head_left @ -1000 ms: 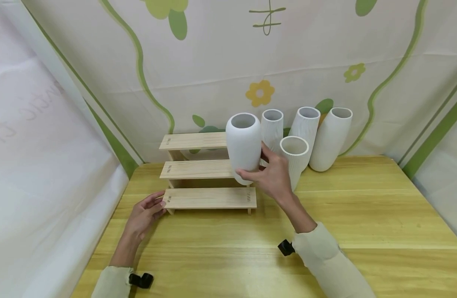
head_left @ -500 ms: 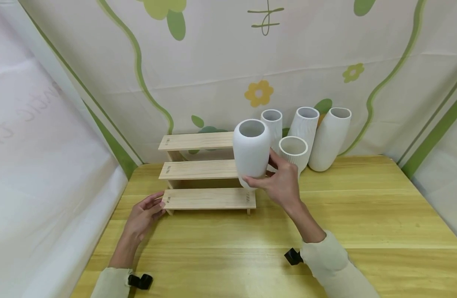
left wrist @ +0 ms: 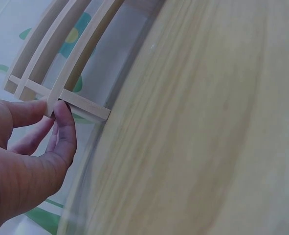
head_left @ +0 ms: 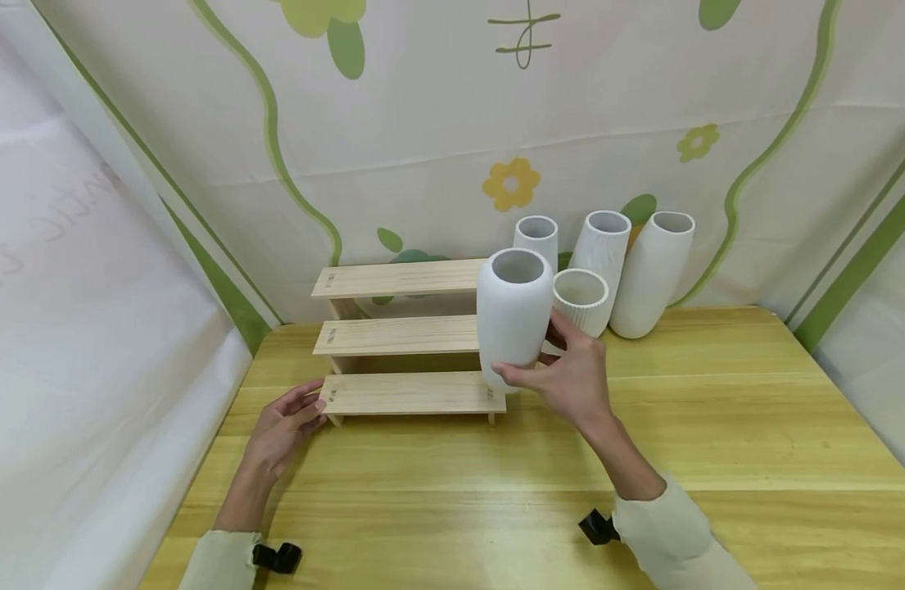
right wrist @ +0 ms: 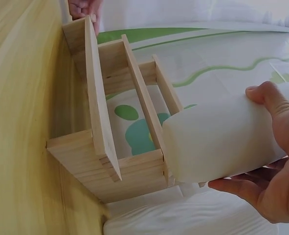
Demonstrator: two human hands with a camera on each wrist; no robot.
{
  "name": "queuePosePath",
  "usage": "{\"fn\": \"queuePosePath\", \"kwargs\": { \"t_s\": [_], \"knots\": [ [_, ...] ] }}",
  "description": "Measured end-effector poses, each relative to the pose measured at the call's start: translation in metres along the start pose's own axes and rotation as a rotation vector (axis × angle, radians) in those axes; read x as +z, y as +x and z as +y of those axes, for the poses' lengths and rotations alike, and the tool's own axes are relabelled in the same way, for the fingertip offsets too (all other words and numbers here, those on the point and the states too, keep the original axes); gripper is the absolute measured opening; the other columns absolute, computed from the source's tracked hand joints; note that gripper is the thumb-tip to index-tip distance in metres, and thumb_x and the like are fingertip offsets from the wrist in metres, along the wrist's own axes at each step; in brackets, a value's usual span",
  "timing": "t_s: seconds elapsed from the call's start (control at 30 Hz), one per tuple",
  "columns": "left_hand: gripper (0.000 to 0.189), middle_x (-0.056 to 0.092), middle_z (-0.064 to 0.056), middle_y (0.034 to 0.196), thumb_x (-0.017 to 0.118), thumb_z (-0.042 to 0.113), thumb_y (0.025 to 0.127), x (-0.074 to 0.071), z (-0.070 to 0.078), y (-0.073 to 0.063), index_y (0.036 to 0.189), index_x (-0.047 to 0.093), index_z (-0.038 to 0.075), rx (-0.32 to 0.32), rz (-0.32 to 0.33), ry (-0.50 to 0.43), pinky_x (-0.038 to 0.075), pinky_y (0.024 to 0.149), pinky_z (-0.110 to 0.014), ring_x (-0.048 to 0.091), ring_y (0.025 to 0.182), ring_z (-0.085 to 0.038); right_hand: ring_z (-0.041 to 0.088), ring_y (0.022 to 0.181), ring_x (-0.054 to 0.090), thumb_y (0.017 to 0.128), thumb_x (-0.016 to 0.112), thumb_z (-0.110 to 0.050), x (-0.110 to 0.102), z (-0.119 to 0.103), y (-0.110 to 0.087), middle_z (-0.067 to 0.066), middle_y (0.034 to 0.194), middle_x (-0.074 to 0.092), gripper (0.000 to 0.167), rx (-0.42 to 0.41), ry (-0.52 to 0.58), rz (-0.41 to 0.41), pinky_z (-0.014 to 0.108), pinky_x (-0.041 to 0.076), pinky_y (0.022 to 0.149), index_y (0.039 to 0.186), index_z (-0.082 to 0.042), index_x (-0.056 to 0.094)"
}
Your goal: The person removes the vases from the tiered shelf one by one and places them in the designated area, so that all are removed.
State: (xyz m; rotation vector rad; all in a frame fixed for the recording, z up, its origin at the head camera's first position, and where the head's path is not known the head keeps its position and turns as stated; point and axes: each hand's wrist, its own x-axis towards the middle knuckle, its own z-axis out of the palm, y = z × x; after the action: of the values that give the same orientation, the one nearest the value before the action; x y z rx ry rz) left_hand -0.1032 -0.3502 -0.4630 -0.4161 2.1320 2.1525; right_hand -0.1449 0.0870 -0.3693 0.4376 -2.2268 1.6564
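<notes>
My right hand [head_left: 573,373] grips a smooth white vase [head_left: 513,315] low on its side, thumb in front and fingers behind. The vase stays upright and overlaps the right end of a three-step wooden display shelf [head_left: 415,393]. In the right wrist view, the base of the vase [right wrist: 217,137] is close to the step boards. With thumb and fingertips, my left hand [head_left: 281,426] pinches the left end of the lowest step; the left wrist view shows this pinch at the corner of the shelf [left wrist: 85,104].
Behind and right of my right hand stand a ribbed white vase [head_left: 581,303], a narrow one [head_left: 536,235], a textured one [head_left: 603,250] and a tall smooth one [head_left: 653,274]. A printed cloth [head_left: 408,123] hangs behind the wooden table [head_left: 754,426].
My right hand has carried the white vase rightward and toward me, from over the upper steps to the shelf's right end. My left hand keeps its place on the lowest step.
</notes>
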Motion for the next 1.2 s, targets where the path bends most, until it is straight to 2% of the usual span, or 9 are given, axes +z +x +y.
{"fn": "queuePosePath", "kwargs": {
  "t_s": [0.2,0.4,0.47,0.7,0.93,1.03,1.2],
  "knots": [
    [0.059,0.068,0.008,0.116,0.069,0.012,0.106,-0.001,-0.001,-0.001,0.159,0.047,-0.001,0.008,-0.006,-0.006,0.061,0.091,-0.019,0.068,0.104,-0.006,0.035,0.106,0.078,0.067,0.103,-0.009,-0.006,0.000,-0.006,0.018,0.123,0.076,0.081,0.024,0.003,-0.012,0.036,0.069,0.076,0.139,-0.006,0.065],
    [0.059,0.067,0.007,0.117,0.069,0.012,0.106,-0.001,-0.001,-0.001,0.159,0.047,-0.001,0.008,-0.006,-0.010,0.061,0.091,-0.019,0.068,0.104,-0.006,0.033,0.105,0.077,0.067,0.101,-0.005,-0.017,0.000,-0.011,0.019,0.122,0.076,0.080,0.066,-0.004,-0.011,0.033,0.068,0.076,0.138,-0.003,0.063],
    [0.059,0.067,0.007,0.117,0.069,0.012,0.106,-0.001,-0.001,-0.001,0.159,0.047,-0.001,0.010,-0.007,-0.010,0.061,0.091,-0.019,0.068,0.104,-0.006,0.029,0.103,0.076,0.067,0.101,-0.005,-0.022,0.001,-0.013,0.018,0.120,0.076,0.079,0.071,-0.010,-0.003,0.031,0.068,0.075,0.136,-0.003,0.063],
    [0.057,0.068,0.008,0.117,0.068,0.011,0.106,-0.001,0.000,-0.001,0.158,0.048,-0.001,0.023,-0.012,-0.018,0.061,0.090,-0.019,0.069,0.102,-0.006,0.000,0.097,0.072,0.067,0.101,-0.004,-0.037,0.004,-0.019,0.017,0.117,0.077,0.078,0.063,-0.044,0.024,0.022,0.066,0.075,0.135,-0.002,0.063],
    [0.056,0.068,0.009,0.117,0.068,0.011,0.107,-0.002,-0.001,0.000,0.158,0.048,-0.001,0.025,-0.017,-0.012,0.062,0.090,-0.019,0.069,0.102,-0.006,-0.004,0.098,0.071,0.067,0.102,-0.003,-0.053,0.006,-0.023,0.015,0.117,0.076,0.079,0.042,-0.076,0.057,0.017,0.064,0.074,0.136,-0.003,0.064],
    [0.056,0.068,0.009,0.117,0.068,0.010,0.107,-0.002,-0.002,0.000,0.158,0.048,-0.002,0.027,-0.017,-0.009,0.062,0.090,-0.019,0.069,0.102,-0.006,-0.005,0.098,0.070,0.065,0.102,-0.003,-0.060,0.010,-0.025,0.008,0.117,0.075,0.080,0.041,-0.094,0.067,0.015,0.063,0.074,0.135,-0.003,0.065],
    [0.056,0.069,0.009,0.117,0.068,0.010,0.107,-0.001,-0.002,0.000,0.158,0.049,-0.001,0.029,-0.018,-0.011,0.062,0.090,-0.019,0.069,0.102,-0.006,-0.005,0.094,0.071,0.064,0.103,-0.002,-0.072,0.014,-0.026,-0.017,0.110,0.072,0.078,0.056,-0.115,0.088,0.013,0.062,0.072,0.133,-0.005,0.067]
  ]
}}
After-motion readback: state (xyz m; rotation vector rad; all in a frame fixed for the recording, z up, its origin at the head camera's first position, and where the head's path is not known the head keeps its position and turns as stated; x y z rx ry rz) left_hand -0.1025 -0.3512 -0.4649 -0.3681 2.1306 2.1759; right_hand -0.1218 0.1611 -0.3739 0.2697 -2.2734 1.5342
